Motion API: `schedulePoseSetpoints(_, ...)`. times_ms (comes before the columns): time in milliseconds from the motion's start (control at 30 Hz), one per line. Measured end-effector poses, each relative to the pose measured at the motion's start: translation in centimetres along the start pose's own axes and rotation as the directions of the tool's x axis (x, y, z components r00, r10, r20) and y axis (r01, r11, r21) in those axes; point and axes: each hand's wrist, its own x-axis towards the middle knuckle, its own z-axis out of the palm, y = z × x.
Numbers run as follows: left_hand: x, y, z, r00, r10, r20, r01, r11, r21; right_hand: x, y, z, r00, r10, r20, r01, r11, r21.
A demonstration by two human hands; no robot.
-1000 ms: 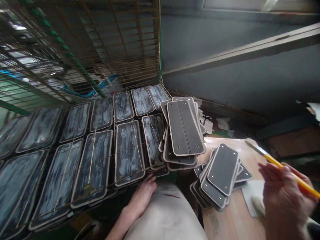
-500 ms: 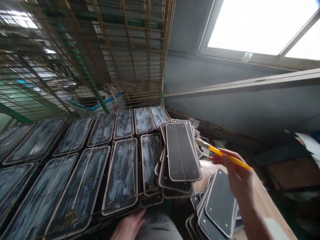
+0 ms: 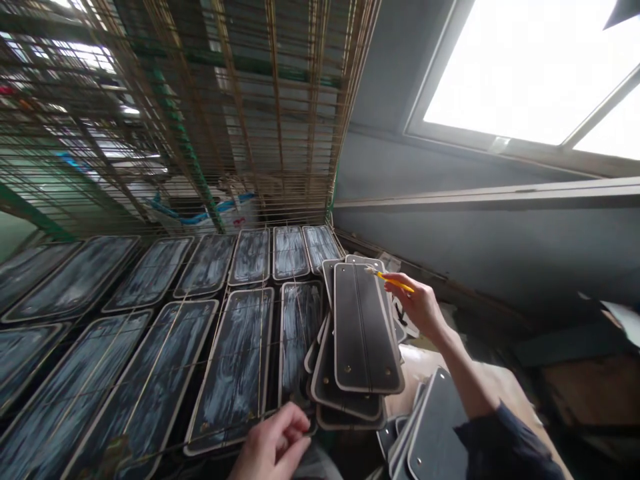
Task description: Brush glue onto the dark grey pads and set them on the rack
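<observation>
My right hand [image 3: 417, 300] pinches a small paintbrush [image 3: 400, 285] by its yellow handle. The pale bristles meet the upper right part of a dark rounded panel [image 3: 360, 327]. This panel tops a fanned stack, has a light border, a centre seam and small metal studs near its corners, and looks bare of white coating. Low in the view, my left hand [image 3: 275, 440] is loosely curled, thumb apart from the fingers, with nothing visible in it. It is by the front edge of a wire rack, close to white-streaked panels [image 3: 235, 353] lying in rows.
A second stack of dark panels [image 3: 437, 427] rests on a light board [image 3: 493, 377] at right. Hinged wire racks [image 3: 280, 120] rise behind the coated rows. A grey wall [image 3: 475, 240] with a bright window [image 3: 505, 73] is at right. A blue-rimmed container [image 3: 200, 217] sits beyond the mesh.
My right hand has moved left and up, bringing the brush from beside the stack onto its top panel. My left hand has risen and moved slightly right. The view has shifted a little.
</observation>
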Motion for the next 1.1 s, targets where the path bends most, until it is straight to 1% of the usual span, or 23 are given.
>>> schedulePoseSetpoints(67, 1.3, 1.9, 0.7, 0.998, -0.039, 0.045, 0.045, 0.991, -0.129, 1.1, 0.5, 0.1, 0.999, -0.041, 0.023, 0.043, 0.996, -0.080)
schedulePoseSetpoints(133, 2.4, 3.4, 1.1, 0.993, -0.067, 0.097, 0.084, 0.978, -0.190, 2.0, 0.8, 0.3, 0.997, -0.074, 0.033, 0.077, 0.990, -0.116)
schedulePoseSetpoints(200, 3.3, 4.2, 1.4, 0.989, -0.074, 0.127, 0.098, 0.975, -0.197, 2.6, 0.9, 0.4, 0.995, -0.095, 0.042, 0.100, 0.985, -0.140)
schedulePoseSetpoints(300, 4.3, 4.5, 1.7, 0.983, -0.070, 0.173, 0.102, 0.978, -0.183, 2.6, 0.8, 0.4, 0.991, -0.122, 0.062, 0.132, 0.973, -0.188)
schedulePoseSetpoints(367, 4.9, 4.5, 1.9, 0.978, -0.072, 0.198, 0.109, 0.977, -0.183, 2.0, 0.4, 0.2, 0.988, -0.127, 0.087, 0.143, 0.966, -0.217)
schedulePoseSetpoints(433, 5.4, 4.6, 2.2, 0.975, -0.082, 0.207, 0.123, 0.973, -0.195, 0.6, -0.5, -0.3, 0.986, -0.102, 0.128, 0.130, 0.964, -0.230)
schedulePoseSetpoints(533, 6.0, 4.7, 2.6, 0.969, -0.113, 0.221, 0.166, 0.957, -0.239, -2.1, -2.6, -1.6, 0.974, -0.056, 0.220, 0.102, 0.974, -0.203)
schedulePoseSetpoints(600, 6.3, 4.8, 2.8, 0.966, -0.126, 0.226, 0.187, 0.943, -0.274, -4.0, -4.5, -2.9, 0.952, -0.022, 0.307, 0.078, 0.982, -0.171)
schedulePoseSetpoints(700, 6.5, 4.8, 3.0, 0.964, -0.118, 0.237, 0.194, 0.923, -0.331, -6.3, -7.2, -4.8, 0.893, 0.049, 0.447, 0.024, 0.987, -0.158)
schedulePoseSetpoints(800, 6.6, 4.7, 3.0, 0.960, -0.110, 0.258, 0.203, 0.907, -0.369, -7.3, -9.3, -6.1, 0.837, 0.052, 0.545, 0.034, 0.989, -0.147)
schedulePoseSetpoints(867, 6.6, 4.7, 3.0, 0.957, -0.109, 0.267, 0.209, 0.900, -0.382, -7.3, -10.1, -6.4, 0.805, 0.038, 0.592, 0.048, 0.990, -0.129)
schedulePoseSetpoints(967, 6.6, 4.8, 3.0, 0.957, -0.098, 0.272, 0.203, 0.899, -0.389, -6.4, -10.1, -5.8, 0.776, 0.044, 0.629, 0.002, 0.997, -0.072)
schedulePoseSetpoints(1033, 6.5, 4.8, 3.1, 0.959, -0.080, 0.273, 0.186, 0.903, -0.388, -5.3, -9.2, -4.9, 0.756, 0.028, 0.654, -0.052, 0.998, 0.018)
schedulePoseSetpoints(1100, 6.4, 4.7, 3.1, 0.959, -0.068, 0.276, 0.176, 0.904, -0.389, -4.0, -7.9, -3.8, 0.758, 0.004, 0.652, -0.098, 0.989, 0.108)
